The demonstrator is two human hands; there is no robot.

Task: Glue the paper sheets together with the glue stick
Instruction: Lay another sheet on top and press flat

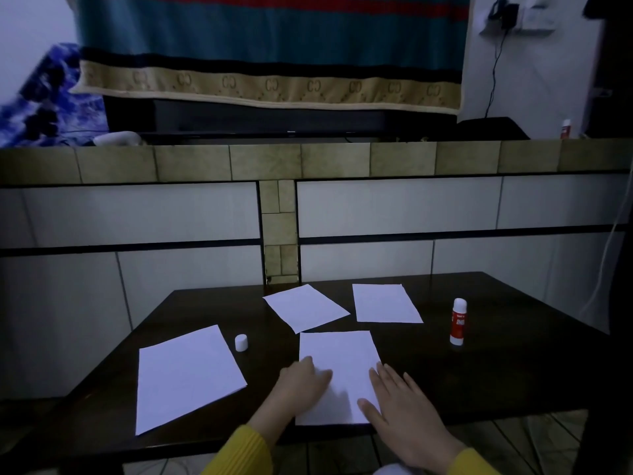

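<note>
Both hands are down on the near sheet [337, 358]. The right hand [404, 411] lies flat, fingers straight and slightly spread, pressing the sheet's right edge and lower corner. The left hand [301, 382] rests on the left side, fingers loosely bent against the paper, gripping nothing. Yellow ribbed sleeves [239, 454] cover both wrists. The sheet is a plain white rectangle, smooth and lying flat on the dark glossy surface [496, 378]. To its left sits a larger white sheet [185, 375], angled. Between them, a small white cap [241, 342] stands alone. Farther back lie two more white sheets, one tilted [305, 307], one squarer [385, 303]. Well to the right, the glue stick [458, 321] stands upright, a red and white cylinder.
</note>
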